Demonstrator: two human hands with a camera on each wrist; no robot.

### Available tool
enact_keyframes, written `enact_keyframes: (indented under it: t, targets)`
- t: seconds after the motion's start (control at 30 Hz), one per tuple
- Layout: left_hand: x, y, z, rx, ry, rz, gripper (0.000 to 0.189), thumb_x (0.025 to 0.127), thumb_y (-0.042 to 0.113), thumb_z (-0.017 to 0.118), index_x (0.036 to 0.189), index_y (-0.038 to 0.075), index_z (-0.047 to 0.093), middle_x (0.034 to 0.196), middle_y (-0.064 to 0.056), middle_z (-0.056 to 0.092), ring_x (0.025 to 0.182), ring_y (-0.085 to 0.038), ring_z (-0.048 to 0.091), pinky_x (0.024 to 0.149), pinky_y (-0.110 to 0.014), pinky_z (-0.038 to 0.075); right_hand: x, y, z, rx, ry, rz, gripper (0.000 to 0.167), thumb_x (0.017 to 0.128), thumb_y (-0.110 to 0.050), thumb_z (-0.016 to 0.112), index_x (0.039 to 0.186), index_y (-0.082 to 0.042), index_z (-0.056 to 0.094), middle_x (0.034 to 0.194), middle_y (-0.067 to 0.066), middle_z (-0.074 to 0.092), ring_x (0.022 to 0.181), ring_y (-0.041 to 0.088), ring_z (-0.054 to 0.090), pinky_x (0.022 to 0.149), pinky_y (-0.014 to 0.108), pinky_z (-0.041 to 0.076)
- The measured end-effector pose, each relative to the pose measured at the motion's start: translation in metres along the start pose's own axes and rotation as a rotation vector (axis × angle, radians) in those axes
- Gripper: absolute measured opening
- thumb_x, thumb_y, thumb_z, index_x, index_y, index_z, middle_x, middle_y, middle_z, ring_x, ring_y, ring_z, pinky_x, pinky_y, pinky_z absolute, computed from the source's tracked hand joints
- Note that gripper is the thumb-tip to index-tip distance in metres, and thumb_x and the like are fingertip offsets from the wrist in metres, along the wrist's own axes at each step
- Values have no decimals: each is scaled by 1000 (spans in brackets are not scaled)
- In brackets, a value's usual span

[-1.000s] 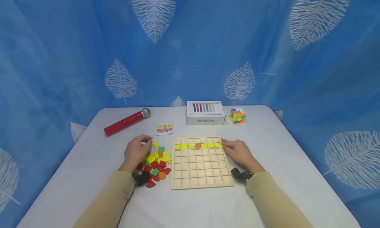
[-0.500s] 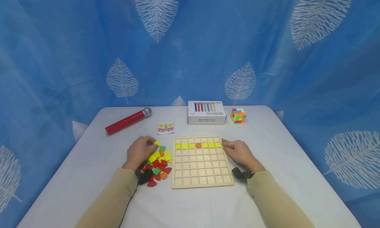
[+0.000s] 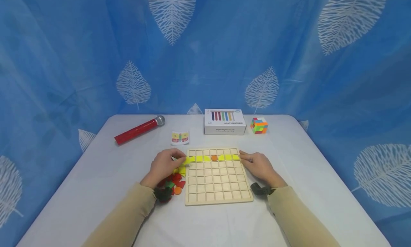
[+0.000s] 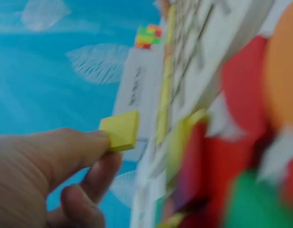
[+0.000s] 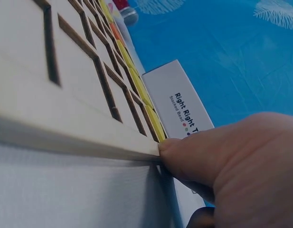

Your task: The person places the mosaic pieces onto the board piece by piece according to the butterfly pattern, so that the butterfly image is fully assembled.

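My left hand (image 3: pixel 164 165) pinches a yellow square tile (image 4: pixel 120 131) between thumb and fingers, just off the left edge of the wooden grid board (image 3: pixel 217 187). Across the board's second row from the top runs a line of yellow tiles (image 3: pixel 228 157) with an orange round tile (image 3: pixel 214 157) in the middle. Thumb and fingertips of my right hand (image 3: pixel 259 165) touch the board's right edge near its far corner; in the right wrist view the thumb lies straight against that edge. Under my left wrist lie loose red tiles (image 3: pixel 176 178), partly hidden, with green, yellow and orange ones among them.
A card with a butterfly pattern (image 3: pixel 180 137) lies behind the board. Farther back are a red microphone (image 3: pixel 138 131), a white box (image 3: pixel 224 127) and a colourful puzzle cube (image 3: pixel 259 125). A blue curtain (image 3: pixel 205 54) with white leaves surrounds the white table.
My left hand has picked up a yellow tile from the top of the loose pile and carried it right, to the board's left edge. My right hand has stayed at the board's right edge.
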State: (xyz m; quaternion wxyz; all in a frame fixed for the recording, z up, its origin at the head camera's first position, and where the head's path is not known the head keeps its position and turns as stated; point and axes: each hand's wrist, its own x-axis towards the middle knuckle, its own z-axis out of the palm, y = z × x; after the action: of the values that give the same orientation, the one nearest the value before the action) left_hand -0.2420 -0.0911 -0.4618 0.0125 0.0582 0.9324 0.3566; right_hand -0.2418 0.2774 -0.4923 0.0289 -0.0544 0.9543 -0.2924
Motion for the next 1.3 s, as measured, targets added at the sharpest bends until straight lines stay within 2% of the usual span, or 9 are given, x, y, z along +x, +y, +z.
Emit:
enact_keyframes:
  t: [0.17, 0.27, 0.63, 0.77, 0.87, 0.93, 1.07, 1.17, 1.3]
  targets:
    - [2, 4, 18, 69, -6, 16, 16, 93, 35, 77, 108, 29, 78, 100, 9, 73, 80, -16, 56, 71, -31, 44, 0, 0, 0, -8, 2, -1, 39, 102, -31, 62, 137, -15, 65, 150, -3, 55, 143, 35, 48, 114, 56, 39]
    - [1, 2, 24, 126, -3, 37, 16, 93, 35, 77, 108, 31, 77, 103, 10, 74, 79, -14, 56, 70, -31, 43, 0, 0, 1, -2, -5, -4, 39, 102, -31, 62, 137, -15, 65, 151, -3, 55, 143, 35, 48, 114, 56, 38]
    - [1, 1, 26, 273, -17, 86, 23, 90, 39, 80, 109, 27, 82, 103, 6, 66, 85, -14, 57, 70, -29, 47, 0, -1, -1, -5, -8, -10, 39, 102, -31, 63, 138, -16, 65, 150, -3, 56, 143, 35, 48, 114, 57, 39]
    - [3, 1, 18, 176, 21, 37, 27, 93, 40, 75, 115, 24, 80, 108, 3, 68, 90, -17, 59, 78, -34, 52, 0, 1, -2, -8, -14, -7, 40, 102, -32, 62, 139, -15, 64, 151, -3, 54, 143, 35, 47, 114, 57, 39]
    - [5, -5, 5, 69, 84, -42, 30, 97, 38, 71, 120, 21, 76, 117, -2, 70, 97, -22, 60, 88, -42, 54, -1, 2, -3, -2, -14, -4, 40, 103, -32, 61, 139, -15, 63, 152, -3, 54, 144, 35, 46, 115, 57, 38]
    - [5, -12, -4, 27, 100, -99, 31, 98, 37, 69, 122, 19, 73, 122, -5, 69, 101, -25, 60, 93, -47, 53, -1, 2, -3, 8, -10, 3, 40, 102, -32, 62, 139, -15, 64, 152, -3, 54, 144, 34, 46, 115, 57, 38]
    - [5, -24, -15, 44, 24, -150, 33, 95, 38, 72, 121, 18, 73, 123, -6, 69, 106, -26, 59, 92, -47, 53, -2, 2, -4, 13, -7, 1, 40, 102, -30, 61, 139, -14, 64, 151, -2, 54, 144, 35, 46, 115, 57, 38]
    - [5, -29, -17, 93, -58, -131, 33, 89, 41, 78, 114, 19, 74, 113, -3, 70, 97, -23, 60, 83, -41, 54, -2, 1, -4, 13, -8, 3, 40, 102, -30, 62, 139, -14, 64, 151, -2, 54, 144, 34, 46, 115, 56, 38]
    - [4, -29, -16, 170, -118, -106, 33, 82, 44, 84, 104, 21, 76, 104, 1, 70, 89, -19, 60, 77, -36, 53, -1, 0, -3, 15, -9, -5, 40, 102, -29, 62, 139, -14, 64, 151, -2, 54, 144, 33, 47, 115, 56, 38]
